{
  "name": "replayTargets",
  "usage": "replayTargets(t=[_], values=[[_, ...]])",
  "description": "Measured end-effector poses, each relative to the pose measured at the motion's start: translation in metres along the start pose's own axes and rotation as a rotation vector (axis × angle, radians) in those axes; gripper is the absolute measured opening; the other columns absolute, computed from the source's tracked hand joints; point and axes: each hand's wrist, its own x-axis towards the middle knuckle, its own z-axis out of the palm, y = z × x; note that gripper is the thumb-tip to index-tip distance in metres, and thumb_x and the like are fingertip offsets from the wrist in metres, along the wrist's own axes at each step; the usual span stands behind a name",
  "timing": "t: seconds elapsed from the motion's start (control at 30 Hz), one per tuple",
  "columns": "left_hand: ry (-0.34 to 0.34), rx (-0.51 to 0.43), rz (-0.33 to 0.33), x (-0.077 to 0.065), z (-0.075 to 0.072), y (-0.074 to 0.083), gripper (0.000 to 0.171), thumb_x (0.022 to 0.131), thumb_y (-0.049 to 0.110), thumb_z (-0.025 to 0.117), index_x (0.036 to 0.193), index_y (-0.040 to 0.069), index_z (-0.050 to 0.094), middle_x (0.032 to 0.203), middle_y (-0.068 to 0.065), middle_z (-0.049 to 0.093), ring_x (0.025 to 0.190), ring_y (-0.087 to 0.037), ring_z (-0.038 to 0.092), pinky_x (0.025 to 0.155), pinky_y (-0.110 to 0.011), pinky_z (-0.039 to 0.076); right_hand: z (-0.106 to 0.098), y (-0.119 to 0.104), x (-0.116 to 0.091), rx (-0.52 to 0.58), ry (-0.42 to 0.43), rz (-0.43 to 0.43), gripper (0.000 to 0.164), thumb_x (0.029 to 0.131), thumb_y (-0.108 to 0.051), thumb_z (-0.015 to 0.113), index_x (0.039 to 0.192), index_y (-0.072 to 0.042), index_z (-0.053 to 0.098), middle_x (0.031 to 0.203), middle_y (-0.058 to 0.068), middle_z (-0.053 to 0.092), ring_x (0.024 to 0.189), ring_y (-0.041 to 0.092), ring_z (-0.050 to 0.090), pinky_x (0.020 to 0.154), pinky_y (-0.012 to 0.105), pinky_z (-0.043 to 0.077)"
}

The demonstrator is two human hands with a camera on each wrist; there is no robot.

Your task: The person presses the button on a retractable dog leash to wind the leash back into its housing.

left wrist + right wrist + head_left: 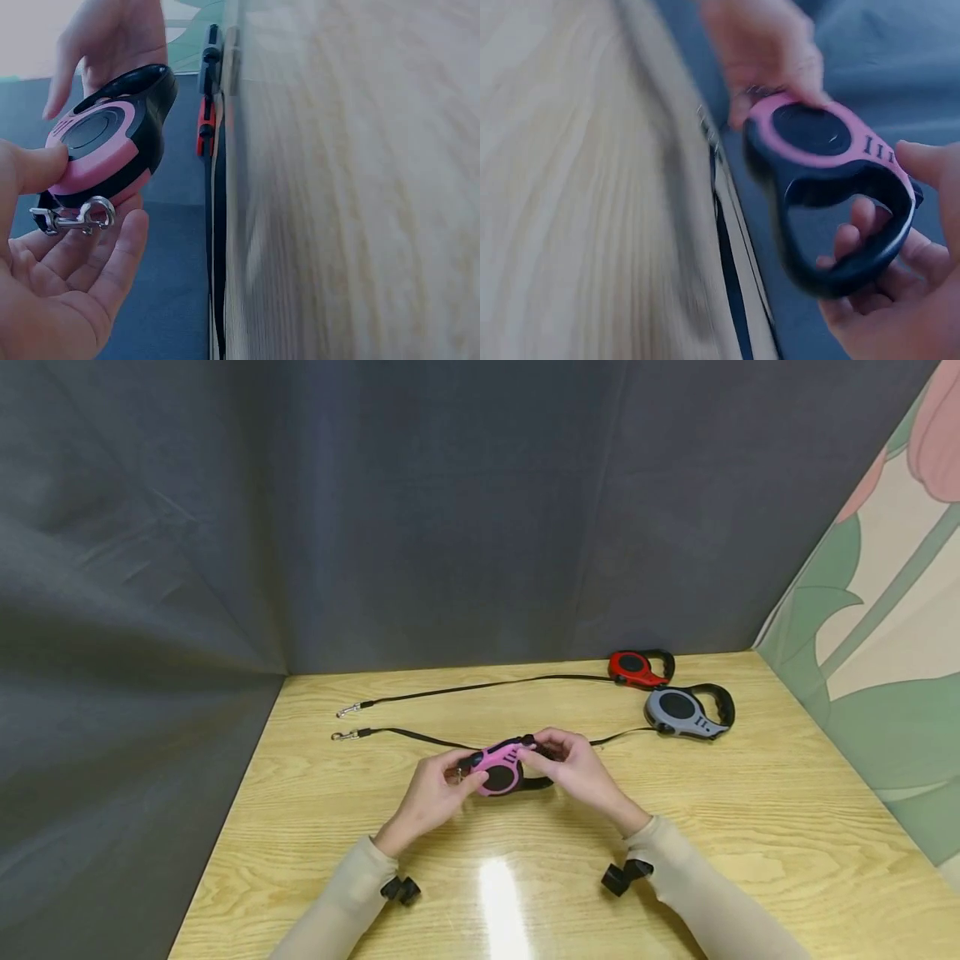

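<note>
my two grips share one thing: a pink-and-black retractable leash, held up off the bench, apart from its surface, near the middle of the head view. my left grip pinches the clip end of the casing; the thumb lies on the pink face beside the round black disc, the fingers underneath. the leash's metal clip hangs just above those fingers. my right grip holds the handle end; the thumb is at the pink edge by the dark slot marks, and fingertips show through the opening of the black handle loop. both grips are narrow, closed about the leash.

on the bench beyond, at the right, lie two more leashes: a red leash at the rear and a grey leash just in front of it. the red leash's black strap runs left to a silver clip. the grey leash's strap runs left too, passing behind the pink leash in the head view, to its own clip. a dark curtain backs the bench; a flower-patterned panel stands right.
</note>
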Motion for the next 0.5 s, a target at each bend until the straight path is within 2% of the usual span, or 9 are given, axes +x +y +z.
replayTargets(t=[0.13,0.27,0.37,0.43,0.5], values=[[0.006,-0.031,-0.042,0.002,-0.003,-0.002,0.033,0.102,0.021,0.074,0.128,0.0,0.074,0.114,-0.017,0.078,0.087,-0.009,0.07,0.075,-0.021,0.056,0.002,0.002,-0.006,-0.193,0.029,-0.134,0.054,0.094,-0.035,0.084,0.138,-0.009,0.067,0.119,0.009,0.076,0.109,0.028,0.072,0.095,0.044,0.058],[-0.006,-0.138,-0.136,0.004,-0.005,-0.006,0.032,0.104,0.02,0.071,0.125,-0.004,0.072,0.109,-0.019,0.076,0.084,-0.009,0.068,0.075,-0.027,0.059,0.001,0.005,-0.011,-0.321,0.033,-0.24,0.088,0.083,-0.036,0.093,0.155,-0.008,0.052,0.143,0.015,0.066,0.127,0.036,0.066,0.104,0.055,0.056],[-0.006,-0.226,-0.198,0.006,-0.005,-0.007,0.032,0.105,0.017,0.069,0.126,-0.007,0.07,0.107,-0.02,0.076,0.084,-0.009,0.07,0.08,-0.035,0.063,0.001,0.008,-0.014,-0.429,0.016,-0.304,0.102,0.076,-0.034,0.099,0.159,-0.008,0.046,0.148,0.014,0.061,0.131,0.035,0.063,0.105,0.055,0.055],[-0.005,-0.249,-0.215,0.006,-0.005,-0.007,0.034,0.105,0.017,0.069,0.129,-0.007,0.069,0.108,-0.021,0.075,0.083,-0.008,0.07,0.082,-0.036,0.064,0.001,0.01,-0.015,-0.474,0.008,-0.343,0.103,0.074,-0.029,0.1,0.159,-0.007,0.045,0.144,0.015,0.063,0.125,0.033,0.065,0.101,0.054,0.057],[-0.009,-0.248,-0.206,0.005,-0.004,-0.007,0.039,0.106,0.017,0.068,0.136,-0.006,0.065,0.116,-0.024,0.074,0.083,-0.007,0.07,0.081,-0.034,0.064,0.001,0.012,-0.016,-0.501,0.011,-0.371,0.101,0.074,-0.025,0.101,0.158,-0.007,0.047,0.138,0.014,0.066,0.117,0.028,0.066,0.096,0.051,0.058]])
